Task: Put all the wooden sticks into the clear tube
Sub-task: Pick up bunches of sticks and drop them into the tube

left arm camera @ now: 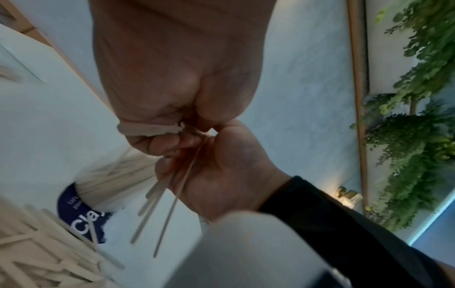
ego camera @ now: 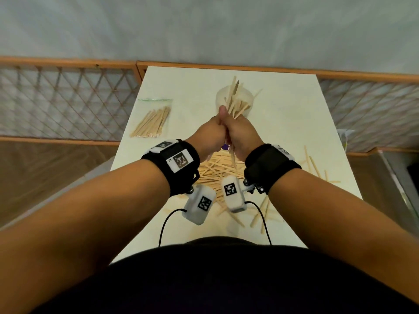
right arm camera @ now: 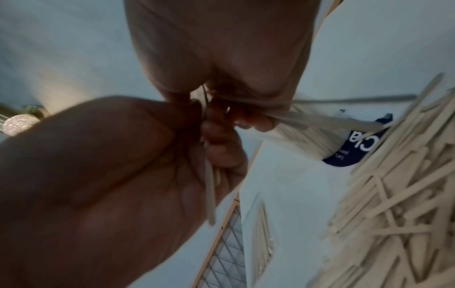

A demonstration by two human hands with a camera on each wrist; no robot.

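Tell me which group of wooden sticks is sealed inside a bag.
The bundle of wooden sticks at the table's far left, inside a clear zip bag; the others lie loose.

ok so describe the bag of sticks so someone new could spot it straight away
Start at the white table and look to its far left side, left of the clear tube. There a flat clear bag lies alone. Unlike the loose pile near the person, its sticks are bundled side by side under a green zip strip.

The hands (ego camera: 226, 132) cover the middle of the sticks (ego camera: 233, 100). The tube's blue label (left arm camera: 81, 214) is blurry and half hidden.
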